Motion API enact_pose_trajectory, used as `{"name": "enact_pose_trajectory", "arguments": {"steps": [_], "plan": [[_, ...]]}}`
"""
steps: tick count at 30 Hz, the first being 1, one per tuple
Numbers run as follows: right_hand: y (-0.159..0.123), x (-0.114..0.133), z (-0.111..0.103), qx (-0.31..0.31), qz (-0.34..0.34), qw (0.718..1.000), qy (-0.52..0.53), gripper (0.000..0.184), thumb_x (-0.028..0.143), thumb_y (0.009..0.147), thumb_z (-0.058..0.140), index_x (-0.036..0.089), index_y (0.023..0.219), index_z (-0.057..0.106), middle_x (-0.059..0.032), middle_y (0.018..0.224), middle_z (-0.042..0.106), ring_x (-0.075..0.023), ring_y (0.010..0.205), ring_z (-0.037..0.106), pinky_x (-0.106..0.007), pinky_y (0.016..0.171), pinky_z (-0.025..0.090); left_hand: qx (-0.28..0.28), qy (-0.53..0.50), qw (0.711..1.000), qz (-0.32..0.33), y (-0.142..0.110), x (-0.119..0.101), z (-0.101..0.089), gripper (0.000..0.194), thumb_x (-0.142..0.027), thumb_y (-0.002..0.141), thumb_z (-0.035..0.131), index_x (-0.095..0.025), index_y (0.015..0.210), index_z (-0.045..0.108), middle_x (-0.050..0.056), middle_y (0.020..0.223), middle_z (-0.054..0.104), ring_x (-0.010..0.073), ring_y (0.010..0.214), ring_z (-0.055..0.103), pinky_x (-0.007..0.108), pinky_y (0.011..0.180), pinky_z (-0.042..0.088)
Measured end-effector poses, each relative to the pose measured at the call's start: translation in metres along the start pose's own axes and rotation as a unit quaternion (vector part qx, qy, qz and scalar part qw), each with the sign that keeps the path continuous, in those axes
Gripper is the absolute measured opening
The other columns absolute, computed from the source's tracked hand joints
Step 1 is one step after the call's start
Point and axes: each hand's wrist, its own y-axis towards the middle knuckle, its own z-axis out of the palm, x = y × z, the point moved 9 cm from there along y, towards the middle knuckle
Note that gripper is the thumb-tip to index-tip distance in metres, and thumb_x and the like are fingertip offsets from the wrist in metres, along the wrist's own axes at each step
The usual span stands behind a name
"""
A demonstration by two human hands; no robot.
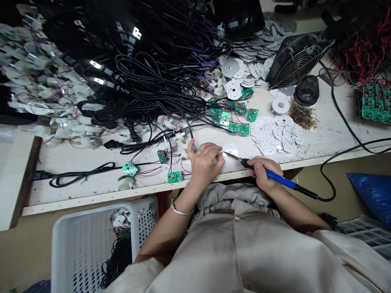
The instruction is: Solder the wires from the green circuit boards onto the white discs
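My right hand [266,174] is wrapped round the blue handle of a soldering iron [282,180]. The iron's tip points left, close to the fingertips of my left hand [205,160]. Those left fingers are pinched together; a small pale part shows between them, too hidden to name. Just under the tip lies a white perforated disc [231,149] on the bench. Left of my left hand are green circuit boards, one [175,177] near the bench's front edge and another [130,168] further left, with thin red wires and black cables attached.
Black cables [159,89] and white motor parts [39,85] heap up at the back left. White plates [276,134], a solder spool [280,106], a black fan [301,59] and several more boards [233,127] sit beyond my hands. A grey basket [91,211] stands below the bench.
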Motion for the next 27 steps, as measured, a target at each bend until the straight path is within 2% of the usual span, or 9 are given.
{"name": "enact_pose_trajectory", "arguments": {"steps": [4, 8, 12, 17, 24, 27], "plan": [[0.001, 0.004, -0.001, -0.011, -0.015, 1.000, -0.003, 0.020, 0.027, 0.092, 0.054, 0.024, 0.086, 0.073, 0.0042, 0.053, 0.064, -0.0142, 0.047, 0.062, -0.030, 0.055, 0.056, -0.018, 0.002, 1.000, 0.019, -0.001, -0.003, -0.002, 0.016, -0.014, 0.083, 0.060, -0.023, 0.070, 0.057, -0.005, 0.086, 0.077, 0.0177, 0.090, 0.072, 0.053, 0.118, 0.017], [-0.001, -0.001, 0.002, 0.008, 0.000, 1.000, 0.005, 0.018, 0.023, 0.092, 0.055, 0.025, 0.092, 0.073, 0.0056, 0.056, 0.064, -0.0129, 0.049, 0.063, -0.029, 0.059, 0.057, -0.026, 0.009, 0.999, 0.024, -0.001, -0.003, -0.002, 0.016, -0.013, 0.083, 0.059, -0.023, 0.070, 0.057, -0.005, 0.085, 0.077, 0.0177, 0.089, 0.072, 0.052, 0.118, 0.018], [-0.002, -0.006, 0.004, 0.024, 0.023, 0.999, -0.003, 0.020, 0.028, 0.094, 0.054, 0.024, 0.090, 0.074, 0.0051, 0.053, 0.063, -0.0140, 0.049, 0.064, -0.029, 0.058, 0.058, -0.013, 0.007, 1.000, 0.011, 0.000, -0.002, 0.000, 0.016, -0.013, 0.082, 0.059, -0.023, 0.070, 0.058, -0.004, 0.085, 0.077, 0.0179, 0.088, 0.072, 0.052, 0.118, 0.019], [-0.007, -0.018, 0.001, 0.004, 0.071, 0.997, -0.013, 0.025, 0.036, 0.094, 0.053, 0.025, 0.088, 0.075, 0.0047, 0.050, 0.062, -0.0151, 0.047, 0.063, -0.030, 0.053, 0.057, -0.005, 0.005, 1.000, 0.002, 0.000, -0.001, 0.000, 0.016, -0.014, 0.083, 0.059, -0.023, 0.069, 0.058, -0.004, 0.086, 0.077, 0.0185, 0.089, 0.072, 0.053, 0.117, 0.021], [-0.004, -0.013, 0.001, 0.017, 0.060, 0.998, -0.023, 0.025, 0.037, 0.094, 0.054, 0.026, 0.087, 0.075, 0.0051, 0.050, 0.061, -0.0140, 0.043, 0.059, -0.029, 0.050, 0.055, 0.000, 0.007, 1.000, -0.002, 0.000, 0.000, 0.001, 0.017, -0.014, 0.082, 0.060, -0.023, 0.069, 0.057, -0.004, 0.086, 0.077, 0.0187, 0.089, 0.072, 0.052, 0.116, 0.022], [-0.007, -0.015, -0.002, -0.004, 0.059, 0.998, -0.017, 0.024, 0.036, 0.094, 0.055, 0.026, 0.087, 0.075, 0.0047, 0.050, 0.062, -0.0141, 0.042, 0.058, -0.029, 0.049, 0.054, -0.002, 0.003, 1.000, -0.003, 0.000, 0.000, 0.000, 0.017, -0.013, 0.082, 0.059, -0.023, 0.069, 0.058, -0.004, 0.087, 0.077, 0.0185, 0.088, 0.071, 0.053, 0.117, 0.022]]}}
